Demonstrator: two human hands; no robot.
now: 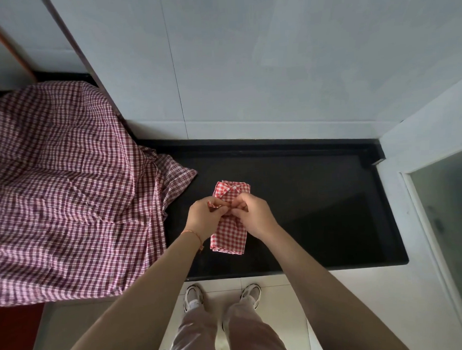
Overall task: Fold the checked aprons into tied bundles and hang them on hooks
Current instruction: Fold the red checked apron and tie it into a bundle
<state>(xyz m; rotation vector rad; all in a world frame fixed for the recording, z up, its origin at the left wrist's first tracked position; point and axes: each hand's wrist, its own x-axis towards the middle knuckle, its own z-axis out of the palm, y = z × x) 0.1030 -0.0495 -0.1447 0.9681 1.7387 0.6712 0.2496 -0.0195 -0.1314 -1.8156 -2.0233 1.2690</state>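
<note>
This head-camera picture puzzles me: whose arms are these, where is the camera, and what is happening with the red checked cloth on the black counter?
There is no machine here. The camera sits on a person's head and looks forward and down, so you see that person's own arms, legs and shoes.

The left hand and the right hand meet over a small folded red-and-white checked apron that lies on the black countertop. Both hands have their fingers curled round its thin ties at the middle of the bundle, apparently to knot them.

To the left, a larger dark-red checked cloth lies spread and rumpled over the counter's end. Behind is a pale tiled wall. No hooks are in view.
</note>
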